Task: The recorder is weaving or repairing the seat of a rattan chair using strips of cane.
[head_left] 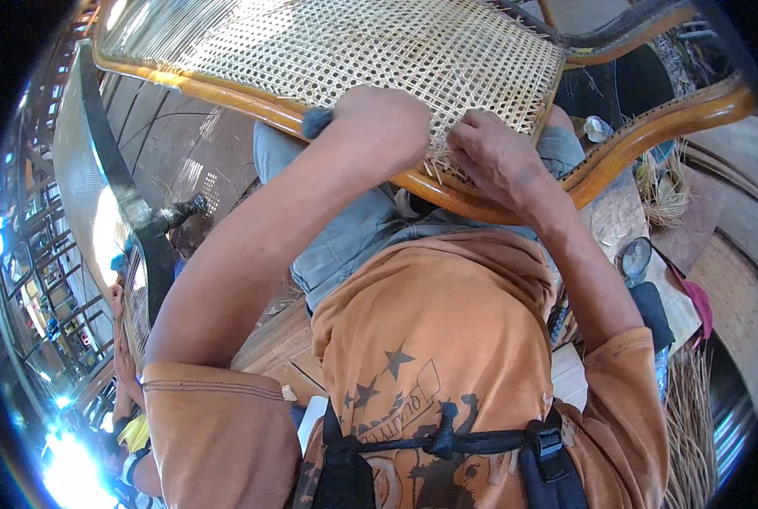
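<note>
A wooden chair frame (218,92) with a woven cane panel (370,51) lies across my lap. Both my hands work at the near edge of the weave, where loose strand ends stick up by the rail. My left hand (380,125) is closed in a fist over the cane, its fingertips hidden behind the knuckles. Close on its right, my right hand (496,159) has its fingers curled down at the rim of the panel. Any strand in either grip cannot be made out. A dark fuzzy tuft (317,123) sits against the rail beside my left wrist.
Curved wooden arms (667,131) of the chair reach out to the right. Another dark-framed cane piece (99,170) stands at left, with another person's arm (124,348) near it. Bundles of cane strands (688,416), a round glass-like item (636,257) and a red cloth (695,305) lie at right.
</note>
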`<state>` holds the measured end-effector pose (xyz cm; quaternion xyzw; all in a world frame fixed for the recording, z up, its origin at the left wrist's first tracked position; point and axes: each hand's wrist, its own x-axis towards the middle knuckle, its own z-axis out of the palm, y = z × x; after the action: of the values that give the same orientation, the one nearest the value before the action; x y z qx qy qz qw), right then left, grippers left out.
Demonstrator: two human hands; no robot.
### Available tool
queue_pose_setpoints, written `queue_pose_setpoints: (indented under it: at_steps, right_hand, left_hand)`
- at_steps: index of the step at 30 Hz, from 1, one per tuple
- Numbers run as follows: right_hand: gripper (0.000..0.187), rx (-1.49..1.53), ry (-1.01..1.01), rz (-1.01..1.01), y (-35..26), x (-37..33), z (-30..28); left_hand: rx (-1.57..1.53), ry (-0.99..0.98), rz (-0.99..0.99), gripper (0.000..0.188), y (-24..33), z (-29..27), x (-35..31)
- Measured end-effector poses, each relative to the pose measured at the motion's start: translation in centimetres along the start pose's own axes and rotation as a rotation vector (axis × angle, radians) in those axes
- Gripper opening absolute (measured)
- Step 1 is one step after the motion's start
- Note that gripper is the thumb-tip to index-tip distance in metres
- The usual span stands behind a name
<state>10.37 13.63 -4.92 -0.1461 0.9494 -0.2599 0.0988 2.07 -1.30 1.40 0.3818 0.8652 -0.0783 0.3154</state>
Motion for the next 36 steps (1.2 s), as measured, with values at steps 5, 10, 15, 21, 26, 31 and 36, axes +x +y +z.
queue_pose_setpoints:
  at_steps: [5,10,15,21,26,31,36]
  right_hand:
    - [0.01,0.054,0.01,-0.094,1.2,0.7,0.3]
    - [0.011,0.101,-0.032,0.019,1.3,1.5,0.6]
    - [0.017,0.716,0.009,0.192,-0.9,1.2,0.0]
    - [0.023,0.793,-0.124,0.432,-1.6,0.7,-0.6]
    - [0.02,0.583,-0.117,0.457,-1.3,0.9,0.3]
    - [0.019,0.548,-0.185,0.533,-1.3,1.3,-0.3]
    - [0.021,0.472,-0.132,0.492,-0.9,1.5,0.9]
  left_hand:
    - [-0.056,0.138,-0.136,0.03,-0.4,0.9,-2.6]
    - [-0.045,0.188,-0.199,0.034,-1.1,1.5,-4.5]
    - [0.008,0.336,-0.084,0.033,0.1,-0.8,-4.5]
    - [0.059,0.129,-0.054,0.024,-0.1,-0.8,-2.8]
    - [0.176,0.06,0.049,0.018,-0.8,0.0,-1.4]
    - [0.241,-0.013,0.102,0.017,0.6,-1.7,-0.4]
    - [0.235,-0.146,0.159,0.02,1.5,-3.1,0.6]
